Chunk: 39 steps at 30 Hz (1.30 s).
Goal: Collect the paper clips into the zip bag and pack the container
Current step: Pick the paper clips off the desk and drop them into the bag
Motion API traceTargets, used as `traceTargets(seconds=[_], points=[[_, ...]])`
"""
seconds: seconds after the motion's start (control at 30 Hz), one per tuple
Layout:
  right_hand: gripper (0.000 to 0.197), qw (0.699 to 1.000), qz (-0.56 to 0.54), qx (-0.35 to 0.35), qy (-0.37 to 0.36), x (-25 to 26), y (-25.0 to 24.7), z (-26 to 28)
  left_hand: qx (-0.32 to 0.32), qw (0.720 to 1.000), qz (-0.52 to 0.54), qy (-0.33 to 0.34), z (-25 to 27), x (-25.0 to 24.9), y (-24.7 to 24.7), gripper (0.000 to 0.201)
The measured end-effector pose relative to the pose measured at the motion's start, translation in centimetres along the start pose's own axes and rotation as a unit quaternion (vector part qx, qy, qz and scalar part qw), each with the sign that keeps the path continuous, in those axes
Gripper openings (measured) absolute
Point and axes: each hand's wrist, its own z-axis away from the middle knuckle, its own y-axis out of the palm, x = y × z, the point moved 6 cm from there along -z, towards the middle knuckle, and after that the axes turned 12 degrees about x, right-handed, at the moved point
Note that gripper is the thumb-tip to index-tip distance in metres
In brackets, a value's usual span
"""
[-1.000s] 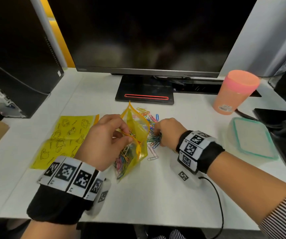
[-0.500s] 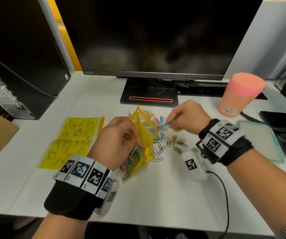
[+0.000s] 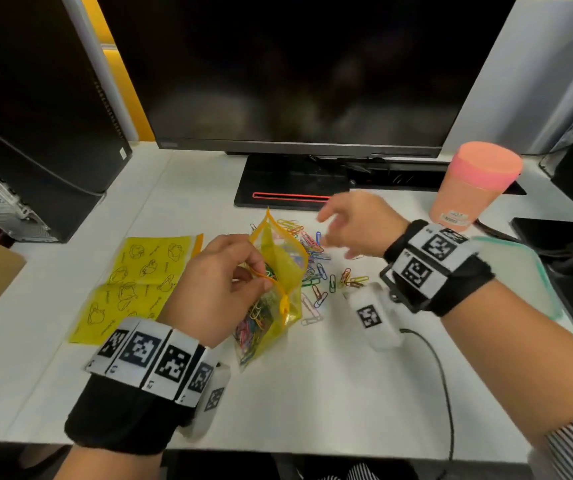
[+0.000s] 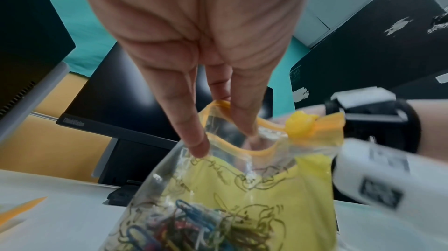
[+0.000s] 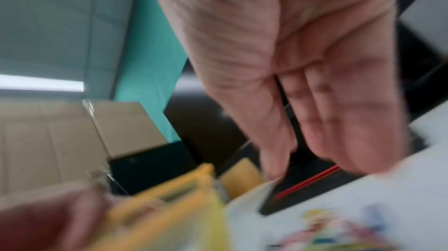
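Left hand point(image 3: 221, 289) at centre frame pinches the near lip of the yellow zip bag point(image 3: 274, 292), fingers point(image 4: 194, 140) curled over the orange-edged rim and holding the mouth wide. The bag stands tilted on the worktop point(image 3: 312, 393), a tangle of coloured clips heaped in its bottom, its yellow slider point(image 4: 299, 125) sitting at the right end of the zip. Right hand point(image 3: 357, 225), just right of the bag's mouth and above centre, hovers with fingers spread and loose, blurred, and nothing shows between them. Beneath and beside it the loose paper clips point(image 3: 319, 271) lie scattered on the white worktop, from the bag's right side out toward the right wrist. At right of frame, partly behind the right wrist, a clear container point(image 3: 534, 271) with a green rim sits on the worktop, well apart from the bag. Left of the bag lies a yellow printed sheet point(image 3: 139, 282), flat. Upper right, a pink cup point(image 3: 472, 188) with its lid on. Across the top, a dark monitor point(image 3: 299, 71) on a black stand with a red stripe, and a black computer tower at the upper left.
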Motion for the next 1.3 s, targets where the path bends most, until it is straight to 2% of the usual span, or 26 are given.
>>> traceTargets(seconds=[0.07,0.1,0.13,0.2,0.33,0.5,0.6,0.73,0.87,1.03,1.17,1.27,1.3], points=[[0.067,0.975,0.171,0.102,0.098,-3.7,1.0,1.2,-0.003,1.0,-0.004,0.002,0.2,0.1,-0.4,0.017],[0.077,0.956,0.214,0.144,0.137,-5.4,1.7,2.2,-0.006,1.0,-0.005,0.005,0.2,0.2,-0.7,0.018],[0.082,0.946,0.225,0.169,0.163,-6.7,2.3,3.1,-0.009,1.0,-0.003,0.006,0.3,0.3,-0.9,0.018],[0.083,0.941,0.23,0.169,0.18,-8.0,3.1,4.0,-0.012,1.0,0.003,0.005,0.3,0.5,-1.0,0.018],[0.068,0.957,0.223,0.117,0.145,-7.1,3.8,2.4,-0.001,1.0,-0.006,0.004,0.1,0.4,-0.4,0.02],[0.038,0.974,0.208,0.052,0.076,-4.7,4.2,-0.6,0.0,1.0,-0.003,0.004,-0.1,0.1,-0.1,0.022],[0.042,0.976,0.207,0.025,0.054,-4.5,2.8,-1.2,0.0,1.0,-0.003,0.0,-0.1,0.2,-0.2,0.021],[0.053,0.96,0.257,0.1,0.047,-5.7,3.1,-1.0,0.004,1.0,0.002,0.0,-0.1,0.2,-0.2,0.02],[0.042,0.952,0.29,0.096,0.018,-5.9,4.7,0.5,0.0,1.0,-0.004,-0.004,-0.2,0.3,-0.2,0.018],[0.023,0.969,0.234,0.076,0.03,-4.6,6.3,1.6,0.0,1.0,-0.006,-0.004,-0.2,0.2,0.0,0.018],[0.039,0.982,0.157,0.082,0.059,-3.4,6.7,1.8,0.001,1.0,-0.01,-0.005,-0.3,0.2,0.0,0.018],[0.05,0.975,0.194,0.087,0.059,-2.7,6.9,0.8,0.004,1.0,-0.009,-0.005,-0.3,0.1,0.0,0.018],[0.047,0.974,0.204,0.085,0.056,-2.6,6.8,0.5,0.005,1.0,-0.008,-0.005,-0.4,0.1,0.0,0.018]])
